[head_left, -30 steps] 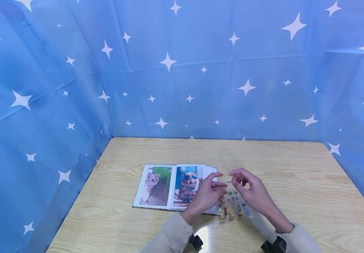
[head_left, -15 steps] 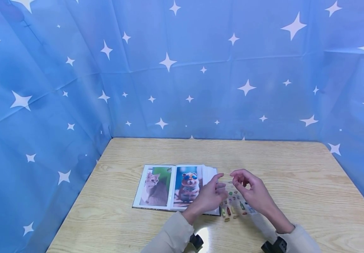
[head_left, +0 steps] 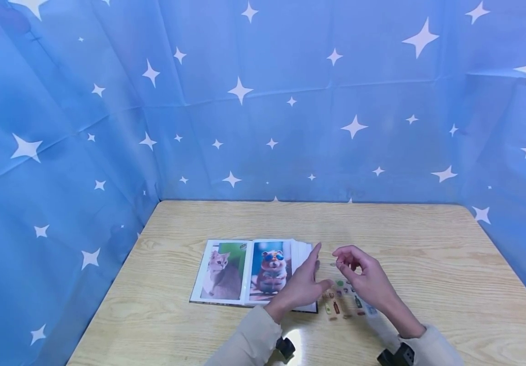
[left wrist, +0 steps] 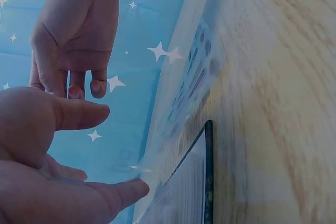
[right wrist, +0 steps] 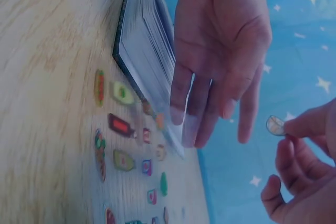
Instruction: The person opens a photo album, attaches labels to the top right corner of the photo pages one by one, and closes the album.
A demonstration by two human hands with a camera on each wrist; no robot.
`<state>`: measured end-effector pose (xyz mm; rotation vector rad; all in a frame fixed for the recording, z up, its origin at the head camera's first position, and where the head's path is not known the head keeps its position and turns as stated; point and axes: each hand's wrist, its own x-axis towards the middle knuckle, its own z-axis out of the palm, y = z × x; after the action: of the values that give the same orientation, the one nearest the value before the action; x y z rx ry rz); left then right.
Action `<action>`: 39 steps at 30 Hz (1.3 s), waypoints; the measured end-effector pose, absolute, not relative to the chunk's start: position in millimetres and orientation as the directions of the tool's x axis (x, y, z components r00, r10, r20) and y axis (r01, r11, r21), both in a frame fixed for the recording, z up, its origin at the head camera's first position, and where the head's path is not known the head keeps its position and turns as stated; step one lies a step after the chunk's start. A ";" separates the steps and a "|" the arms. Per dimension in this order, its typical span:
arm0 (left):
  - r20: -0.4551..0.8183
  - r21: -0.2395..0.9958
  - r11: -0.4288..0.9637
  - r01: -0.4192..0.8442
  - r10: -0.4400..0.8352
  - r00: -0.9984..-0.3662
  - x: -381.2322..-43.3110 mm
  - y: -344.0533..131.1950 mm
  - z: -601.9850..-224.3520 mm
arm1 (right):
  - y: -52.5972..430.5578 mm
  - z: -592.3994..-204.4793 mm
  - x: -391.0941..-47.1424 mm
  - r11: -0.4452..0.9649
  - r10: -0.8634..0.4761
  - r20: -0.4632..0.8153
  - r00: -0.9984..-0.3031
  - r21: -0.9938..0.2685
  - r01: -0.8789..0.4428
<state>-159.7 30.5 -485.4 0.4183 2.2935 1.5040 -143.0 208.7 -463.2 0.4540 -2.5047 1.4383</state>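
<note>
My right hand [head_left: 367, 277] pinches a small round sticker [right wrist: 274, 125] between thumb and forefinger, raised above the table. My left hand [head_left: 303, 285] hovers open over the right side of the photo album [head_left: 247, 284], its fingers stretched and holding nothing. Below and between both hands lies a clear sticker sheet [head_left: 347, 305] with tiny food and bottle pictures. From the right wrist, several of its stickers show, among them a red bottle sticker [right wrist: 121, 125]. The album lies open at a cat photo [head_left: 224, 272] and a photo of a hamster in sunglasses [head_left: 272, 269].
The wooden table [head_left: 153, 284] extends to both sides of the album and sheet. A blue curtain with white stars [head_left: 290, 127] hangs behind and to the left. Black wrist cameras sit at both cuffs.
The left hand's fingers have straightened and spread, with the thumb lower. The sticker sheet has shifted slightly to the right. The right hand stays in almost the same place.
</note>
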 end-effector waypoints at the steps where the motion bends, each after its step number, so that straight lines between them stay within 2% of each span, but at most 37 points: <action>1: -0.133 0.918 0.392 0.052 0.429 -0.893 -159.8 30.1 -485.3 | 208.6 -463.3 -143.0 0.473 -0.157 0.333 -0.930 -0.801 -0.367; 9: -0.100 0.917 0.392 0.075 0.407 -0.908 -159.6 27.0 -486.0 | 209.3 -465.3 -144.5 0.475 -0.153 0.302 -0.941 -0.813 -0.338; 21: 0.011 0.963 0.252 0.099 0.329 -0.944 -161.0 20.3 -485.7 | 208.2 -465.3 -145.5 0.450 -0.146 0.239 -0.960 -0.848 -0.279; 32: 0.044 0.929 0.334 0.160 0.329 -0.943 -156.0 -7.3 -479.9 | 207.9 -470.8 -150.9 0.432 -0.131 0.175 -0.976 -0.876 -0.215; 39: 0.072 0.870 0.445 0.212 0.311 -0.948 -154.4 -25.5 -478.0 | 202.5 -468.9 -153.6 0.415 -0.136 0.121 -0.983 -0.894 -0.167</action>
<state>-154.4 -25.5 -478.0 0.4697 2.5852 1.5355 -153.6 202.5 -468.9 0.2806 -2.6176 1.6599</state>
